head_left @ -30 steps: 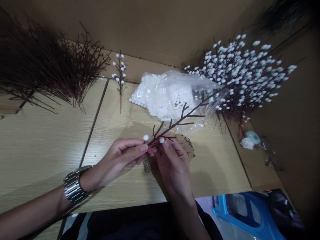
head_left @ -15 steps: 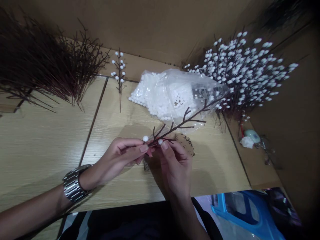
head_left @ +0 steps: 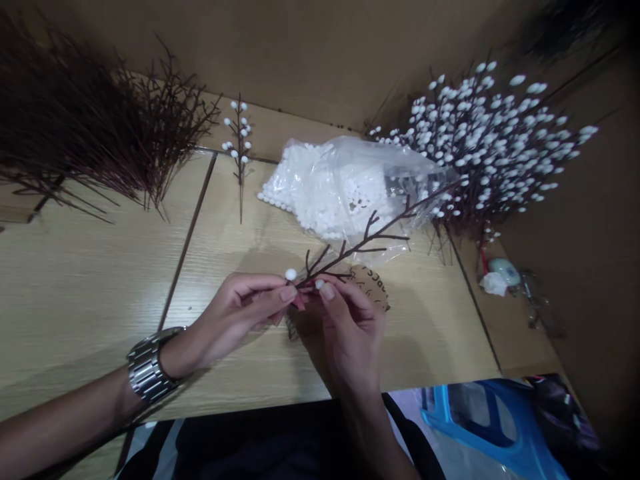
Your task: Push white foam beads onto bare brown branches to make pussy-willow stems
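My left hand (head_left: 255,303) pinches the lower end of a brown artificial twig (head_left: 357,248), whose bare side shoots point up and right. One white berry (head_left: 291,274) sits on the twig just above my left fingertips. Between the thumb and fingers of my right hand (head_left: 350,320) is a second white berry (head_left: 319,284), held against the twig beside my left fingertips. Whether this berry is fixed on a shoot I cannot tell. Behind the twig lies a clear plastic bag (head_left: 345,187) full of white berries, some spilling from its left end.
Bare brown twigs (head_left: 100,127) are heaped at the left. A finished berry twig (head_left: 241,147) lies at the back. Several berry-covered twigs (head_left: 480,140) form a bunch at the right, near a pale green round object (head_left: 504,272). A blue plastic stool (head_left: 480,427) stands below the table's edge.
The twig has tilted very slightly, its shoots shifting a little left and up. Both hands keep nearly the same place and grip.
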The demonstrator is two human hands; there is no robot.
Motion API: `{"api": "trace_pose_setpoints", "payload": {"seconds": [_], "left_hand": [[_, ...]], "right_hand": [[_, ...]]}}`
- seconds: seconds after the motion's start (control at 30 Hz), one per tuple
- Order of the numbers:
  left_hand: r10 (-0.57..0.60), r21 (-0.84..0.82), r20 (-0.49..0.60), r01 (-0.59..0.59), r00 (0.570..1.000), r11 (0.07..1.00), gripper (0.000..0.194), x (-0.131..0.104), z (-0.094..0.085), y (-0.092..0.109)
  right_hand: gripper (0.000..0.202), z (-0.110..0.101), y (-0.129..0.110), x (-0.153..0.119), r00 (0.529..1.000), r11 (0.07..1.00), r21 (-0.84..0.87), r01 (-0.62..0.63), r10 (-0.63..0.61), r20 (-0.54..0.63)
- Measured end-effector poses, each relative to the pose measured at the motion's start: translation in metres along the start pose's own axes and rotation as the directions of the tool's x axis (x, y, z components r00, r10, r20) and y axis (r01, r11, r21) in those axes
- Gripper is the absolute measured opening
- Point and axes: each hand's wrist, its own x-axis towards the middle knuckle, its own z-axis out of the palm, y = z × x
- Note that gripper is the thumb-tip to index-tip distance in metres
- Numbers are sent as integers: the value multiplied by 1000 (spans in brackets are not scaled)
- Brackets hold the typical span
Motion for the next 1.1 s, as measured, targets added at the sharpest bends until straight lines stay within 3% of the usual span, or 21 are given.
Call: {"api": "trace_pose_setpoints", "payload": {"seconds": [0.5,0.87,1.1], "left_hand": [[19,-8,10,-19,1000,1000,26,1,-1,-1],[37,149,48,-44,998,988,31,0,-5,-6],[58,79,55,-63,997,995,30,0,-3,-6]], "right_hand": [[12,-2,3,1,1000,999,-35,18,-18,4],[6,-1,2,2,1000,1000,-18,8,-8,-19],[6,-1,2,1,999,1000,-10,-14,14,-30]]}}
